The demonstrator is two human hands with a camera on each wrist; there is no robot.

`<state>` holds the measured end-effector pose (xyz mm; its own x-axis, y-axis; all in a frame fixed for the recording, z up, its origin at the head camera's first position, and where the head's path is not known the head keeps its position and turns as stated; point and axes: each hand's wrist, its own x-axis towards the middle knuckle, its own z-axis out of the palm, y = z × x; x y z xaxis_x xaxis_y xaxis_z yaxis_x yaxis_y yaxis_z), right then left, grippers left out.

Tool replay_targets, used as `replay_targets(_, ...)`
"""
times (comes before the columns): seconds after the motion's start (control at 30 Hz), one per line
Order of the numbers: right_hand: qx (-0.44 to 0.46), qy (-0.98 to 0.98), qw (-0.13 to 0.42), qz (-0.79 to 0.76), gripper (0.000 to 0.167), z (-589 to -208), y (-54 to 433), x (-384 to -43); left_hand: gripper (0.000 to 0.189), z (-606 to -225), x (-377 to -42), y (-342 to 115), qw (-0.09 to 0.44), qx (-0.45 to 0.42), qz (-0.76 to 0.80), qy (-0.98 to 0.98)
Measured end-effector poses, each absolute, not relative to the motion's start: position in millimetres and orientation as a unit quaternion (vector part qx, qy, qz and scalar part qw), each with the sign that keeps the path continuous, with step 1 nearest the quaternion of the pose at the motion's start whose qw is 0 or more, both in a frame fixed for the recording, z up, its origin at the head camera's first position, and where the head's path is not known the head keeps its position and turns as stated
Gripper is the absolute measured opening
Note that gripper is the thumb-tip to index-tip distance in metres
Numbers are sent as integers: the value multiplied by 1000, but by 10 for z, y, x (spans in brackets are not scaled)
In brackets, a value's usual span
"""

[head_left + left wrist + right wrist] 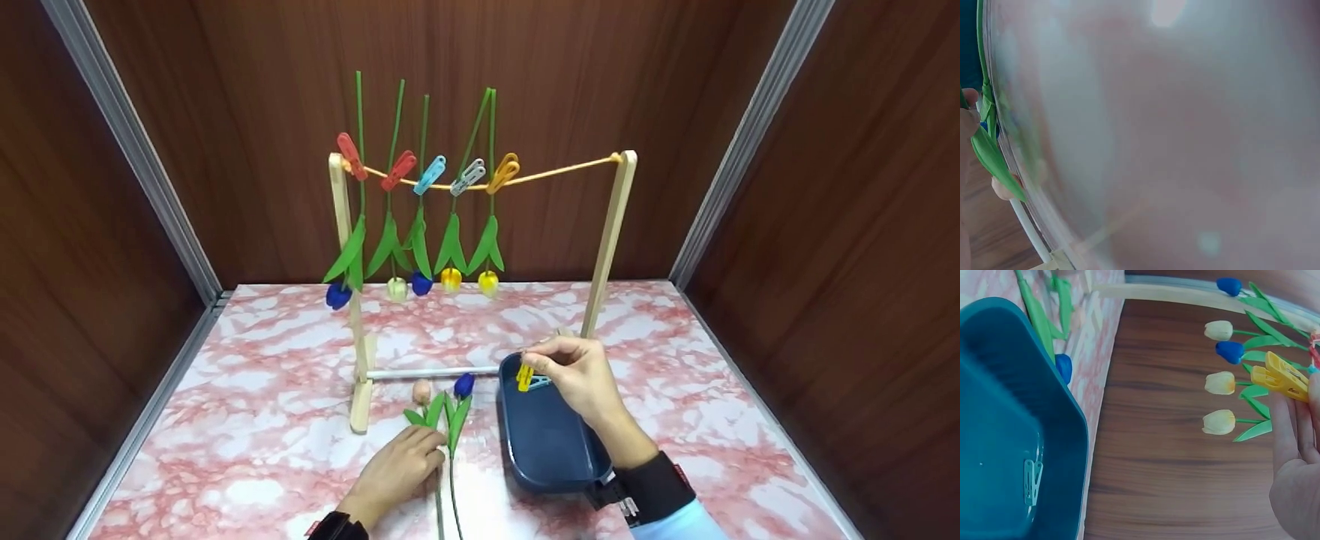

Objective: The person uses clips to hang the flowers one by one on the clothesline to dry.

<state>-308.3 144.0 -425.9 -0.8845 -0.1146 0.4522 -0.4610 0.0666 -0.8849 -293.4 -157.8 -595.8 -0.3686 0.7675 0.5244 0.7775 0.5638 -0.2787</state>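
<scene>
Above the dark blue basin (551, 450), my right hand (581, 375) pinches a yellow clothespin (524, 377) between thumb and fingers; the right wrist view shows this clothespin (1282, 377) from close by. A pale blue clothespin (1032, 482) lies inside the basin. My left hand (401, 465) is low over the table, its fingers pinching the stem of a pink tulip (421, 391). Beside it lies a blue tulip (463, 385), its stem running toward the front. Part of the left fingers (968, 115) and a green leaf (994, 160) show at the left wrist view's edge.
A wooden stand (616, 225) carries an orange cord (562, 171). Several tulips hang head down from it, held by red, blue, grey and orange clothespins (503, 174). A white bar (431, 373) joins the stand's feet on the marbled tabletop (247, 450). Brown panels (525, 45) enclose the table.
</scene>
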Motion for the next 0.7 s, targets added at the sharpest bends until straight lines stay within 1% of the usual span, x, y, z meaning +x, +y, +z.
replay_targets(0.13,199,-721,134,650,6,-4237,1461,-3076,34,-5946,-2939,-1582,310,-465,-51,-827)
replay_targets(0.23,193,-722,136,651,6,-4227,1476,-3079,35,-5912,-2938,-1571,323,-451,-102,-825)
replay_targets(0.33,189,-721,137,653,4,-4228,1483,-3077,38,-5865,-2934,-1528,355,-401,-204,-820)
replay_targets(0.47,196,-718,139,654,5,-4245,1474,-3071,39,-5785,-2961,-1457,395,-296,-360,-792)
replay_targets(0.6,191,-719,141,654,6,-4254,1469,-3073,39,-5653,-3017,-1418,422,-217,-452,-755)
replay_targets(0.7,180,-721,145,653,5,-4240,1478,-3075,36,-5528,-3044,-1386,437,-188,-500,-724)
